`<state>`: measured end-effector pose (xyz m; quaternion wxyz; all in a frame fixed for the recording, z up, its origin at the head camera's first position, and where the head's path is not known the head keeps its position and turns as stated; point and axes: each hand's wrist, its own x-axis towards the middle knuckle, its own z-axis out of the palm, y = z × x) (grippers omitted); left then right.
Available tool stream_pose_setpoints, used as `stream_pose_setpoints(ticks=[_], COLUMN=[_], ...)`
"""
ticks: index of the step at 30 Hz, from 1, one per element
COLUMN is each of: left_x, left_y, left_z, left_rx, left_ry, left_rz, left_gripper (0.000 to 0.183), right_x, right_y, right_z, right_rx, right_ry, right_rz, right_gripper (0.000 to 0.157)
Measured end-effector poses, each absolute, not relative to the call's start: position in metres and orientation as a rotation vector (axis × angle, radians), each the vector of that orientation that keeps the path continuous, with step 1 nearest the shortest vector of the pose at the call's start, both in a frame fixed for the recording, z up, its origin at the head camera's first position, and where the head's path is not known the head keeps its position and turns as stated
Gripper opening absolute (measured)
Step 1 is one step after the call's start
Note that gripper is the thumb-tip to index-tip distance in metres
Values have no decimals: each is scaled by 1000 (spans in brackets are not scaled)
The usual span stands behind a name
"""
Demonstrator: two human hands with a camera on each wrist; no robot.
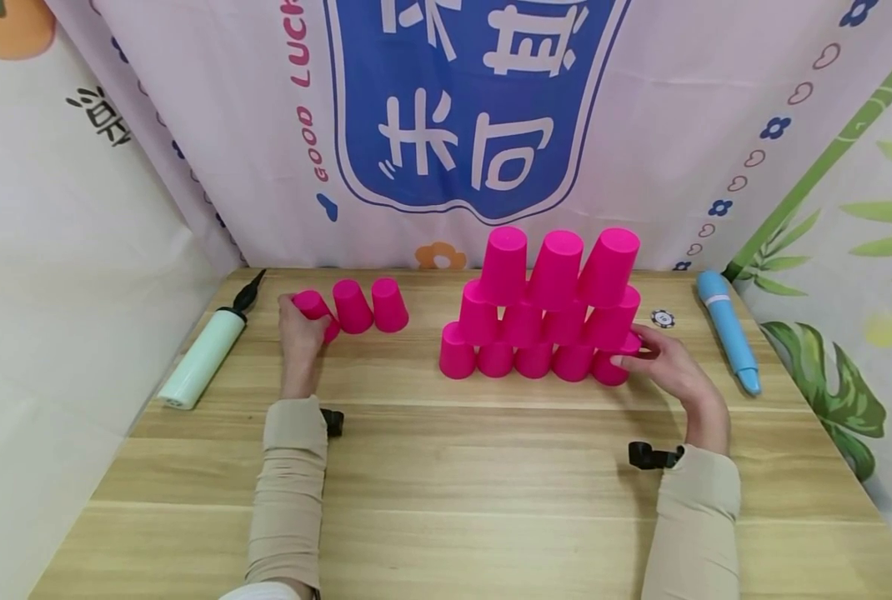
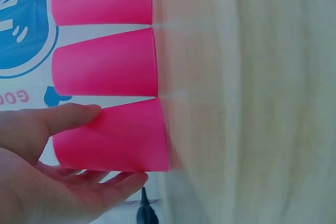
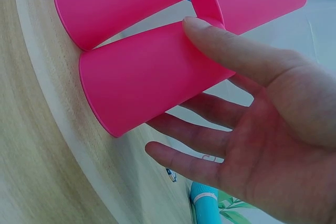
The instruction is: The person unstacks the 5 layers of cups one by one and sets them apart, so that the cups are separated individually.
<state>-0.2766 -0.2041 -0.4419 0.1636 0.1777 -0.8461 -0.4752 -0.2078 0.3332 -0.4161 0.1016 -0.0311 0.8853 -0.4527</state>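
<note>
Three upside-down pink cups stand in a row at the back left of the table. My left hand (image 1: pixel 301 329) holds the leftmost cup (image 2: pixel 113 137), thumb on one side and fingers on the other. Beside it stand the middle cup (image 1: pixel 353 307) and the right cup (image 1: pixel 390 306). Right of centre rises a three-level stack of pink cups (image 1: pixel 523 323), all mouth down, with three on top. My right hand (image 1: pixel 667 362) grips the bottom row's right-end cup (image 3: pixel 142 77); its thumb lies on the near side and other fingers reach behind.
A pale green hand pump (image 1: pixel 204 358) with a black nozzle lies at the left edge. On the right lies a blue pump-like tube (image 1: pixel 729 333), and a small round chip (image 1: pixel 663 318) is near the stack. A printed cloth (image 1: pixel 228 125) hangs behind the table (image 1: pixel 446 500).
</note>
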Motion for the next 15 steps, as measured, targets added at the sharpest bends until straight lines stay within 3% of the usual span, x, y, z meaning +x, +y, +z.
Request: stream_pose_setpoints(ticks=[15], left_x=[-253], left_y=[-186], left_z=[-381], left_rx=[356], left_ry=[-2233], left_rz=[-1187], left_gripper=[55], right_x=[-209], right_y=[335], right_z=[-418], right_rx=[-106], right_ry=[2607], right_rz=[-1358], right_gripper=[74])
